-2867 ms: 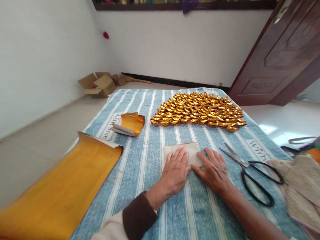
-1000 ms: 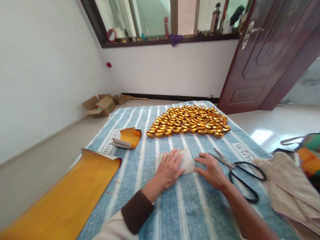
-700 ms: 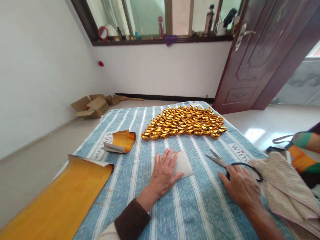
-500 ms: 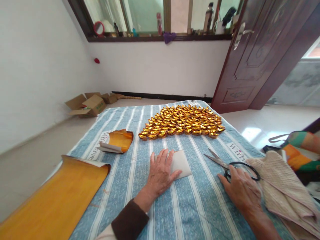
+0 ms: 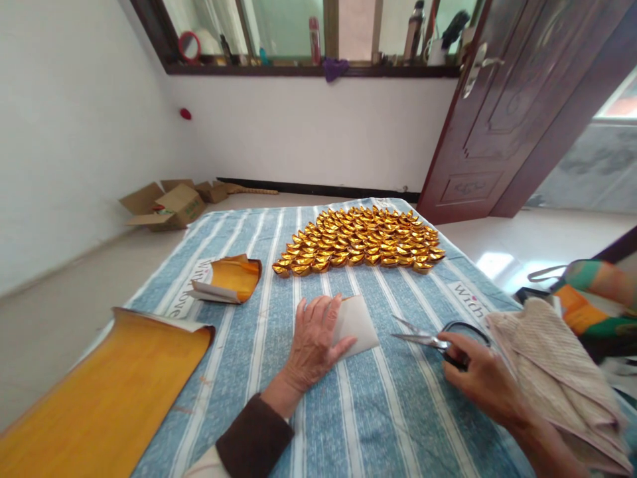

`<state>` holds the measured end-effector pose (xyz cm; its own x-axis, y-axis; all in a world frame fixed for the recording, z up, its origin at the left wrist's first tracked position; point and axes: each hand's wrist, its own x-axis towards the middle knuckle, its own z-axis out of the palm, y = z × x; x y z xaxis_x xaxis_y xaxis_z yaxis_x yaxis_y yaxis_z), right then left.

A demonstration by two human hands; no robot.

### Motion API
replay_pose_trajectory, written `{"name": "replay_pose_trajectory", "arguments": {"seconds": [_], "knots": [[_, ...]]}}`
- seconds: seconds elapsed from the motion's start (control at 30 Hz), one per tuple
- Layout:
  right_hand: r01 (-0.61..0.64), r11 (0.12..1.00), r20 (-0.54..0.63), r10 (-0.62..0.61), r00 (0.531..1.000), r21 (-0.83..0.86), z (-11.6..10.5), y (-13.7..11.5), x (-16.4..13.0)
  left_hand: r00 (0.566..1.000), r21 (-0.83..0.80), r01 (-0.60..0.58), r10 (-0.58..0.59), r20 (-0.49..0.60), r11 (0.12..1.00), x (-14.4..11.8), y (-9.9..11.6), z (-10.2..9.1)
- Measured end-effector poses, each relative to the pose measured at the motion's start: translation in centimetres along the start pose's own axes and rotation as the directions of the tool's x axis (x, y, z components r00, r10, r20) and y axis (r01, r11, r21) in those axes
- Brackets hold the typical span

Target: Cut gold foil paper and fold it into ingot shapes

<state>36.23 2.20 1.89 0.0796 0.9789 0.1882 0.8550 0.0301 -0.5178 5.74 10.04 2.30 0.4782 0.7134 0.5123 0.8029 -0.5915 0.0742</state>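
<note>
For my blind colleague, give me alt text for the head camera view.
The left hand presses a folded paper flat on a striped cloth while the right hand grips scissors. Gold paper ingots lie beyond.

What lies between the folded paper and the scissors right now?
Nothing but bare striped cloth, in the head view. The left hand presses the paper; the right hand holds the scissors by the handles.

my left hand (image 5: 313,338) hides the paper's (image 5: 357,325) left half | my right hand (image 5: 480,378) covers the scissors' (image 5: 423,338) near loop, blades blurred | gold sheet (image 5: 99,405) cut off at lower left edge | bag (image 5: 597,305) cut off at right edge | sill bottles (image 5: 314,30) cropped at top, too small to tell
</note>
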Motion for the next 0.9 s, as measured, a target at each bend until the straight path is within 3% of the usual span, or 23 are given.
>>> {"name": "replay_pose_trajectory", "arguments": {"seconds": [0.13, 0.33, 0.67, 0.9], "knots": [[0.187, 0.98, 0.062, -0.191, 0.98, 0.066, 0.3, -0.4, 0.5, 0.999, -0.013, -0.037, 0.037, -0.031, 0.999, 0.0, -0.1, 0.2], [0.331, 0.94, 0.112, -0.338, 0.934, 0.078, 0.9, -0.4, 2.0, 0.997, -0.022, -0.061, 0.06, -0.058, 0.998, 0.0, -0.2, 0.3], [0.426, 0.898, 0.139, -0.438, 0.888, 0.107, 1.2, -0.4, 2.6, 0.998, 0.009, -0.042, 0.043, -0.054, 0.999, -0.1, -0.2, 0.6], [0.514, 0.854, 0.209, -0.518, 0.83, 0.08, 1.0, -1.1, 2.8, 0.997, 0.074, -0.054, 0.049, 0.066, 0.996, 0.2, 0.2, 0.4]]}}
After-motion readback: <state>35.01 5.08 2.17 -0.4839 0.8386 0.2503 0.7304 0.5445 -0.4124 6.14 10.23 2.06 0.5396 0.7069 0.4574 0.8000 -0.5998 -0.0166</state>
